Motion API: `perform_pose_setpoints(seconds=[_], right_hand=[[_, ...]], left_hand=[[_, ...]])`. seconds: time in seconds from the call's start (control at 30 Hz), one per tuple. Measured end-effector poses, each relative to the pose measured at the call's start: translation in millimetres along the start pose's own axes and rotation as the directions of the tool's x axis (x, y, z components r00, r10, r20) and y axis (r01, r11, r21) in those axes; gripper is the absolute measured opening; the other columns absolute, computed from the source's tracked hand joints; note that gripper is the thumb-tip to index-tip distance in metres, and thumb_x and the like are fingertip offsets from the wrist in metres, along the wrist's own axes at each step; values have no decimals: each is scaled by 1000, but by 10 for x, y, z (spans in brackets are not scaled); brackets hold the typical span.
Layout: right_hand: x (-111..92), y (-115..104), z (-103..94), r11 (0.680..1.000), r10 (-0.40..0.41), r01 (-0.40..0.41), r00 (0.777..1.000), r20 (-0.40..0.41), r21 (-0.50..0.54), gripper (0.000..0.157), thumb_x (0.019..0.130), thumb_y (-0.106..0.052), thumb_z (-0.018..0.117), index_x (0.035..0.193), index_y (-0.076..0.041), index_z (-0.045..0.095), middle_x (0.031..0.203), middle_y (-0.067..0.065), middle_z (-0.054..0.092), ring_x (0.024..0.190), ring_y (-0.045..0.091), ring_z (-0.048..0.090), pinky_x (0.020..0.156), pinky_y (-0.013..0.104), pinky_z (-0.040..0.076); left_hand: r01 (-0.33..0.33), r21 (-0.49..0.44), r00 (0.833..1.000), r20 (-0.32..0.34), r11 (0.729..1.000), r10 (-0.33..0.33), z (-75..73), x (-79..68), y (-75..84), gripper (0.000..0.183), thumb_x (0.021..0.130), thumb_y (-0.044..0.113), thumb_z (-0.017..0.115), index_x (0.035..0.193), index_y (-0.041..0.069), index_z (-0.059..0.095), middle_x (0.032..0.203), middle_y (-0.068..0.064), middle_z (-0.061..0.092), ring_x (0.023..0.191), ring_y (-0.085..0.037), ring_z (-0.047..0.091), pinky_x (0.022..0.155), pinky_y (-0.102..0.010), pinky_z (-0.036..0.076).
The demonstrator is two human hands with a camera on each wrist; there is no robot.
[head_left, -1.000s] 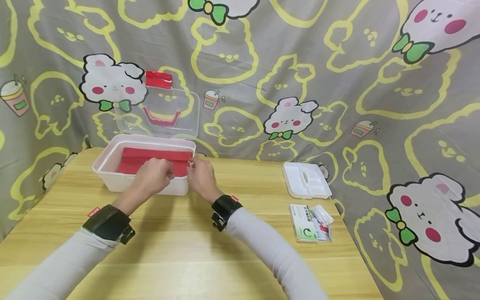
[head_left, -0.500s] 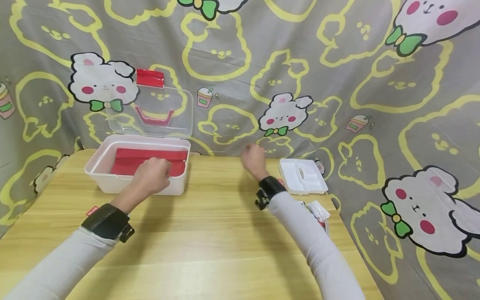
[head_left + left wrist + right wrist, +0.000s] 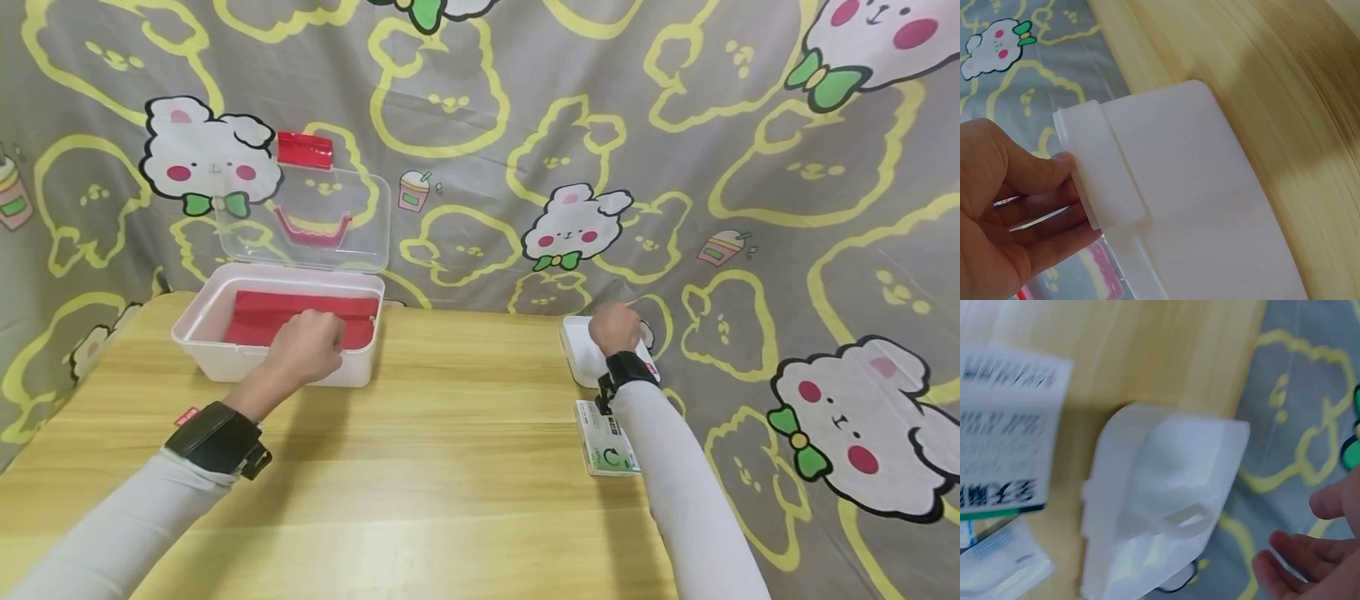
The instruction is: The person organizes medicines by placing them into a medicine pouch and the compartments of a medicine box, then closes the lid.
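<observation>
My left hand (image 3: 309, 343) pinches the front rim of a translucent white plastic storage box (image 3: 213, 357), thumb on the outer wall (image 3: 1179, 175) and fingers inside. The box's clear lid (image 3: 369, 250) stands raised behind it. A red flat piece, like a fabric pouch (image 3: 255, 312), lies inside with a small pale bit at its right end. At the right, my right hand (image 3: 615, 327) hovers over a white divided tray (image 3: 577, 354) with a raised grip loop (image 3: 1194, 519). In the right wrist view, that hand's fingers (image 3: 1279, 550) are loosely spread and hold nothing, apart from the tray.
A white and green printed carton (image 3: 600, 446) lies in front of the tray, partly under the right forearm. Beside it is a clear-wrapped packet (image 3: 1007, 565). A patterned grey curtain (image 3: 465, 225) hangs behind the wooden table (image 3: 465, 483).
My right hand has left the red piece at the box's right end and swung right across the table to the tray. The left hand has stayed at the box.
</observation>
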State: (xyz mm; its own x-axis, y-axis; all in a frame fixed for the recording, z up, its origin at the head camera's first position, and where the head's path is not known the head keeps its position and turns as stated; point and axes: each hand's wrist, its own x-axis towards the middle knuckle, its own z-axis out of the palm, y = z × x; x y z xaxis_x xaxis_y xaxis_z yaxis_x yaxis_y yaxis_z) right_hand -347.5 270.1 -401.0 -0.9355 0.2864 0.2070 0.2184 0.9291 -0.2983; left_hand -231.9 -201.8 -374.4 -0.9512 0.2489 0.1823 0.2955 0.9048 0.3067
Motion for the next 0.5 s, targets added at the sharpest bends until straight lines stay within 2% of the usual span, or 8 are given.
perform_pose_setpoints(seconds=[0.07, 0.1, 0.2, 0.37, 0.47, 0.5], right_hand=[[2, 116, 46, 1000, 25, -25, 999, 20, 1, 39, 93, -15, 45, 105, 16, 64, 110, 39, 65, 105, 54, 63, 86, 62, 53], [-2, 165, 73, 997, 58, -59, 998, 23, 53, 42, 94, -17, 45, 111, 18, 62, 114, 41, 63, 109, 55, 60, 90, 63, 51], [-11, 296, 120, 997, 50, -52, 998, 48, 50, 45, 94, -16, 44, 117, 21, 58, 114, 42, 60, 110, 55, 58, 94, 61, 48], [-42, 411, 206, 999, 37, -37, 999, 26, -11, 42, 89, -13, 50, 108, 22, 63, 106, 40, 65, 103, 53, 62, 86, 60, 54], [-51, 462, 269, 999, 31, -30, 999, 29, -44, 40, 88, -14, 54, 103, 21, 66, 103, 37, 68, 103, 52, 64, 89, 58, 54], [-54, 480, 291, 999, 32, -30, 999, 38, -45, 39, 88, -13, 54, 102, 20, 67, 103, 37, 68, 104, 52, 63, 94, 57, 52]], left_hand=[[2, -3, 1000, -3, 1000, -2, -1, -2, -2, 34, 75, -6, 59, 54, 12, 39, 53, 3, 25, 52, -14, 24, 47, -28, 22], [3, -2, 1000, -4, 1000, -3, -1, -4, -5, 34, 76, -6, 59, 54, 11, 39, 53, 3, 25, 53, -14, 25, 47, -28, 23], [2, 2, 1000, 0, 1000, -2, -7, 8, -1, 33, 75, -6, 59, 55, 11, 40, 53, 3, 26, 54, -15, 26, 48, -28, 23], [3, 3, 1000, 19, 1000, -3, -21, 10, 7, 32, 76, -5, 59, 56, 11, 42, 53, 2, 28, 54, -15, 28, 48, -29, 25], [8, 12, 1000, 21, 1000, -8, -23, 15, 11, 31, 77, -5, 60, 56, 11, 43, 53, 2, 28, 54, -15, 28, 48, -29, 25], [10, 13, 1000, 22, 1000, -11, -22, 18, 13, 31, 77, -5, 60, 56, 10, 43, 53, 2, 29, 54, -15, 29, 48, -29, 25]])
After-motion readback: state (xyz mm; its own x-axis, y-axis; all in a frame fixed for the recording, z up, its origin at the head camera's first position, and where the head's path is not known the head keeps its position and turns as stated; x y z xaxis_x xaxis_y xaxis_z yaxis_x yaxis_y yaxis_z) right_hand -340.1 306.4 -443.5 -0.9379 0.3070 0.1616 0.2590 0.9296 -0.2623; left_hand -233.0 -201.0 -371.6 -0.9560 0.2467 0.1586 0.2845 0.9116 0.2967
